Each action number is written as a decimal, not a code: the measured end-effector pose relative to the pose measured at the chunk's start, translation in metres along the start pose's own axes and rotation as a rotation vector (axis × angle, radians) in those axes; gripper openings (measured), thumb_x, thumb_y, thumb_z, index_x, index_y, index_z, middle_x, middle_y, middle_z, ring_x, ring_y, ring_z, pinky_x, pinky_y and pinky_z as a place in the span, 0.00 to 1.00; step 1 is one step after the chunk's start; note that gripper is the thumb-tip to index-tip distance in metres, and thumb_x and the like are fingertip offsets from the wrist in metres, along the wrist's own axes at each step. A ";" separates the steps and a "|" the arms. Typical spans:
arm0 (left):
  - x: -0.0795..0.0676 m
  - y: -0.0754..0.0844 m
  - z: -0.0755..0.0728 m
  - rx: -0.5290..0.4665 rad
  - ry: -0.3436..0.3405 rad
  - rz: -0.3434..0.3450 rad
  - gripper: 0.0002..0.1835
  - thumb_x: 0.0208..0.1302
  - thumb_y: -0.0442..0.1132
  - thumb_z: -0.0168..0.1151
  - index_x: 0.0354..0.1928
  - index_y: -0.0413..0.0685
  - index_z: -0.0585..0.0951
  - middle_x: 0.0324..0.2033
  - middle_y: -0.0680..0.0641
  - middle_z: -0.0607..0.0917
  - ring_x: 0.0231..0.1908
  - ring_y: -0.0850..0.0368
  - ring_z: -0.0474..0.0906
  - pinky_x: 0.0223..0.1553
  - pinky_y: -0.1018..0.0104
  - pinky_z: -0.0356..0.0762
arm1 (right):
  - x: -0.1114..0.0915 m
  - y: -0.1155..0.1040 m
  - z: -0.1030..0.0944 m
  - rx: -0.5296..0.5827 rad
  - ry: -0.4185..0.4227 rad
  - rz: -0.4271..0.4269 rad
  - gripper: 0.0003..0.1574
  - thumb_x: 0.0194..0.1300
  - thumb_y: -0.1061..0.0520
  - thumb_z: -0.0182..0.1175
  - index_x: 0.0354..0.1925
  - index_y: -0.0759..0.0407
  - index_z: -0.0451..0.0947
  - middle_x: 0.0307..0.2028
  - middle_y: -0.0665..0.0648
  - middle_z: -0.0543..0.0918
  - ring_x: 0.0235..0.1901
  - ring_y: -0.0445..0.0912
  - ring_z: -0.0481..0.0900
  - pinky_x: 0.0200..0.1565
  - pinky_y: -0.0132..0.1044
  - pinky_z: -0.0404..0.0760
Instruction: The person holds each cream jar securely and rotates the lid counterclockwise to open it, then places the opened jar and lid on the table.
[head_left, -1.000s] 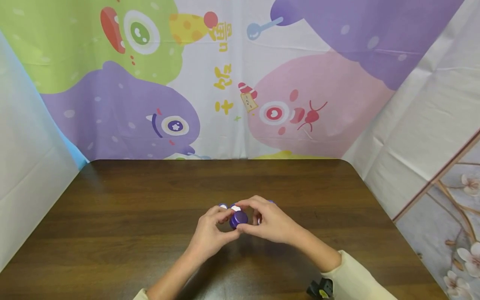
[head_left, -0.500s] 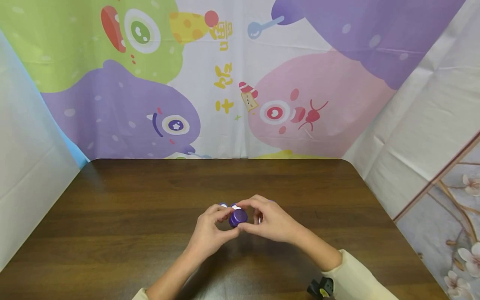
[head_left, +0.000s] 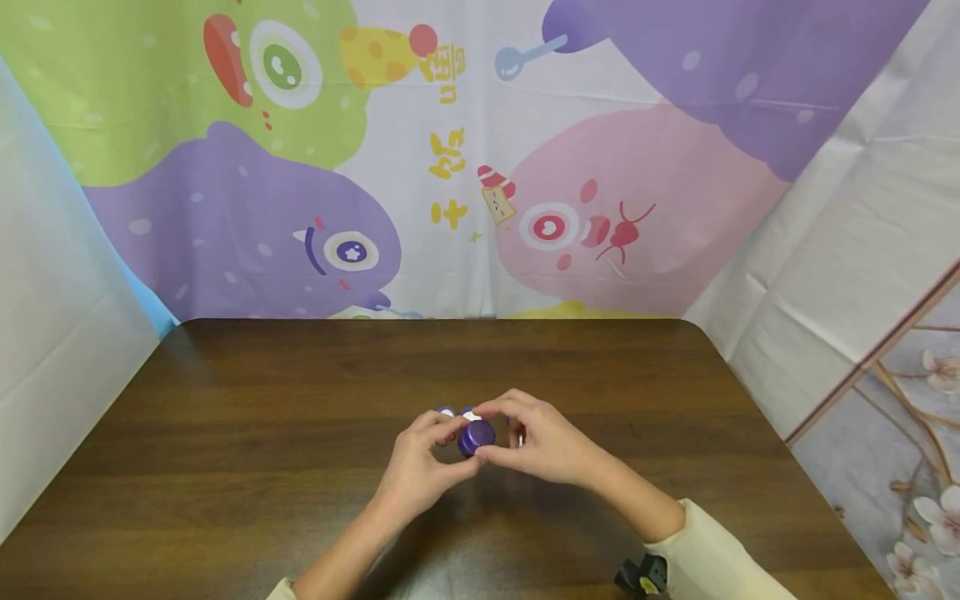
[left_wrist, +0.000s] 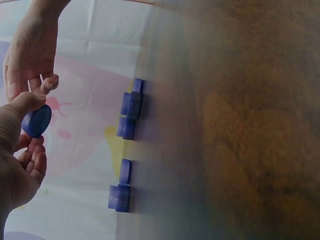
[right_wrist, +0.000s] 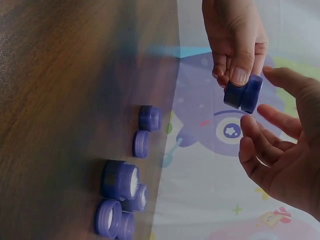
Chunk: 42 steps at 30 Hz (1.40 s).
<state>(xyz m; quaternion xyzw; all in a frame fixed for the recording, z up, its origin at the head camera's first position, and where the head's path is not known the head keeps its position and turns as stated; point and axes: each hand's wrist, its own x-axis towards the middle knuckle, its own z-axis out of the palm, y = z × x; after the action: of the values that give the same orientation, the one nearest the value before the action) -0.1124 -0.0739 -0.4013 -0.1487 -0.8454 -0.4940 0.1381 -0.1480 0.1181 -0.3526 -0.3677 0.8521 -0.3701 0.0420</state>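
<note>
Above the table, both hands hold a small purple cosmetic jar (head_left: 477,437) with its lid on or against it. My left hand (head_left: 416,462) grips the jar from the left, thumb below and fingers above. From the right, my right hand (head_left: 543,442) pinches the lid's edge between thumb and index finger. In the right wrist view, a narrow gap shows between the jar body (right_wrist: 232,96) and its lid (right_wrist: 254,94). The left thumb presses on the body there, while right fingertips meet the lid. The left wrist view shows the round purple lid (left_wrist: 37,121) beside the left thumb.
On the brown wooden table (head_left: 300,400), several purple jars and lids stand behind the hands. An open jar with white inside (right_wrist: 120,180) is near an upturned lid (right_wrist: 108,218). Farther along are another jar (right_wrist: 150,118) and lid (right_wrist: 141,144). A cartoon curtain (head_left: 480,167) hangs behind.
</note>
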 end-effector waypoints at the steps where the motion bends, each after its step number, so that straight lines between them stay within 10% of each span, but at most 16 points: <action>1: 0.000 0.000 0.000 0.000 0.000 0.001 0.20 0.42 0.38 0.75 0.42 0.46 0.85 0.34 0.57 0.80 0.36 0.64 0.74 0.41 0.64 0.78 | 0.000 0.000 0.000 -0.005 0.009 0.005 0.25 0.56 0.53 0.67 0.51 0.59 0.77 0.40 0.51 0.77 0.24 0.33 0.70 0.26 0.27 0.75; 42: -0.004 -0.006 0.006 -0.016 0.031 0.033 0.21 0.42 0.35 0.75 0.43 0.43 0.85 0.34 0.55 0.81 0.36 0.57 0.77 0.40 0.66 0.78 | -0.002 -0.002 0.002 -0.034 -0.013 -0.013 0.26 0.55 0.55 0.68 0.53 0.59 0.76 0.44 0.52 0.78 0.23 0.33 0.70 0.26 0.26 0.74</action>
<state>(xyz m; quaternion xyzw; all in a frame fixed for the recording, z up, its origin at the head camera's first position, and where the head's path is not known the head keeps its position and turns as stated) -0.1118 -0.0719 -0.4107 -0.1563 -0.8365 -0.5008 0.1583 -0.1446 0.1175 -0.3531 -0.3763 0.8557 -0.3532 0.0388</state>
